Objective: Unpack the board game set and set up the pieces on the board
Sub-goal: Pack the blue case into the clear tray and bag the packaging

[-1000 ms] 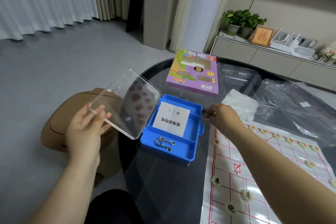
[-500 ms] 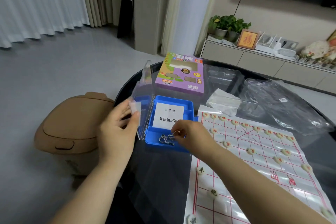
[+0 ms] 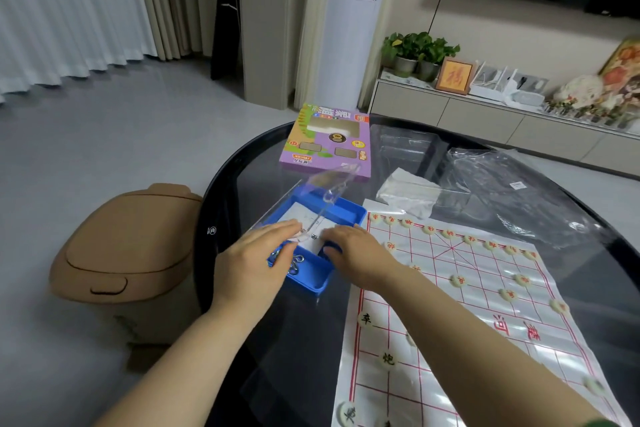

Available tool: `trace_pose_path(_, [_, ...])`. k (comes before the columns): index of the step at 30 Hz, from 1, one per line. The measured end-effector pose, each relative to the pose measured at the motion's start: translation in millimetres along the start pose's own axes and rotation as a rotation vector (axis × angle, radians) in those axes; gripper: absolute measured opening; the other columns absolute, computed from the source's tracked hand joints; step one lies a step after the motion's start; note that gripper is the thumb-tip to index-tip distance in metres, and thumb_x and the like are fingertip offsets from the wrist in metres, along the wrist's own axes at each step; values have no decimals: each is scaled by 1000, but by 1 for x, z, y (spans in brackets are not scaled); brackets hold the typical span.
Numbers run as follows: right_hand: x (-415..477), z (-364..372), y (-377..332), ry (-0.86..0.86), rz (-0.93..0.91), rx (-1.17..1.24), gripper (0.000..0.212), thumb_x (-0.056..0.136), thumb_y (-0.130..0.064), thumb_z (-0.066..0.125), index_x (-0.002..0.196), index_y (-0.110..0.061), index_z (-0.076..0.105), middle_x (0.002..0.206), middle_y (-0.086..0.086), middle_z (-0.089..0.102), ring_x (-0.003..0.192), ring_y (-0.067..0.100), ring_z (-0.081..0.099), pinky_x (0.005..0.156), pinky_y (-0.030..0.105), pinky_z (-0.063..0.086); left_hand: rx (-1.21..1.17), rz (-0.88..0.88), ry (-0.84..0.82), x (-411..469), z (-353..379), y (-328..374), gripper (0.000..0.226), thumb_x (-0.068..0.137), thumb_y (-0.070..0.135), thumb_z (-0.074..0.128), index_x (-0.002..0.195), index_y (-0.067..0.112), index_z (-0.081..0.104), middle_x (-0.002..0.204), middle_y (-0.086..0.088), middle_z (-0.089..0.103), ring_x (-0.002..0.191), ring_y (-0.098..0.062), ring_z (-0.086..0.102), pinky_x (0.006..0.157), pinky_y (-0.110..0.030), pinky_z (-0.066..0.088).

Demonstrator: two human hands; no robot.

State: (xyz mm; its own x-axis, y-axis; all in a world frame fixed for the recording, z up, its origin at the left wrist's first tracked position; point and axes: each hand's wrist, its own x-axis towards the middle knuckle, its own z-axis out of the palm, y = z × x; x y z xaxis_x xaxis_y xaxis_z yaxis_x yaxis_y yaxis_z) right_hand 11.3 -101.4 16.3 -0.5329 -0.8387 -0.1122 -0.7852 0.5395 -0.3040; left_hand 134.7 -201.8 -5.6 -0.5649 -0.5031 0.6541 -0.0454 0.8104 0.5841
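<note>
Right now the left hand [image 3: 256, 260] and the right hand [image 3: 360, 256] lie flat, fingers straight, on the low edge of the clear lid [image 3: 311, 191]. The lid tilts over the blue box [image 3: 311, 282] on the glass table [image 3: 242, 184]. Just beside the box lies the chess board sheet [image 3: 450, 322] with round pieces [image 3: 459, 280] on it, and the purple game box [image 3: 329, 146] sits behind.

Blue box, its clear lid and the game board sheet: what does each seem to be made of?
Blue box: likely moulded hard plastic, with even opaque colour and a soft sheen.
Clear lid: rigid transparent plastic; the box shows through it and its edges catch light.
Board sheet: thin glossy plastic film or coated paper, with fold creases and glare; which one is unclear.
</note>
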Motion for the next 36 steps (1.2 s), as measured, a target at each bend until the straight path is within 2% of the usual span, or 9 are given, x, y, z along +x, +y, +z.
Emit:
trace_pose_path(5, [-16,-8,11,192,130,258,35,95,-6,35,122,-14,56,137,4,46,129,17,38,100,20,30,18,37,-72,-5,3,-15,22,67,6,64,87,5,74,89,-7,73,101,-9,52,88,0,32])
trace_pose_path(10, [-20,-15,23,360,337,534,38,91,3,33,114,-8,61,126,7,58,115,18,53,87,16,36,98,115,-96,-8,6,-19,22,71,20,61,83,8,74,86,-3,73,102,-10,50,88,-14,37])
trace_pose_path(14, [-15,-17,13,314,345,683,36,91,1,35,119,-7,57,123,8,59,114,19,54,92,23,40,192,184,-160,-14,8,-23,24,73,20,55,81,9,75,85,-2,73,102,-12,48,86,-21,37])
trace_pose_path(22, [-4,-9,6,240,431,775,34,92,-2,39,123,-5,55,127,11,56,114,23,54,101,31,43,226,245,-324,-15,7,-31,53,85,50,39,76,13,75,84,0,73,95,-12,49,85,-26,34])
trace_pose_path(25, [0,-5,5,238,491,857,35,91,-1,42,124,-3,53,122,13,58,102,22,57,98,35,47,139,102,-296,1,8,-26,42,79,40,47,66,11,73,74,0,72,84,-12,52,79,-20,34])
trace_pose_path(27, [3,-3,6,225,546,958,35,89,1,46,124,0,52,112,15,59,90,21,59,92,33,50,141,-80,-283,19,9,-22,33,77,38,61,91,9,71,98,-4,69,90,-14,58,83,-24,38])
trace_pose_path(29, [4,-1,5,201,591,1091,32,89,1,46,121,2,51,100,15,58,78,18,59,84,29,51,262,-328,-452,36,13,-24,66,77,40,68,132,12,44,137,-4,42,124,-24,40,101,-34,31])
trace_pose_path(31, [6,-1,4,178,612,1166,29,91,-2,44,119,2,52,97,14,57,79,18,58,81,27,50,318,-539,-643,50,15,-30,92,73,47,69,143,14,19,148,-5,24,135,-26,24,107,-38,24])
trace_pose_path(36, [15,0,1,214,666,1293,28,91,0,44,118,2,53,97,13,57,72,14,57,80,24,49,163,-635,-670,59,16,-50,81,60,44,79,127,18,42,127,-4,51,119,-24,44,99,-43,40])
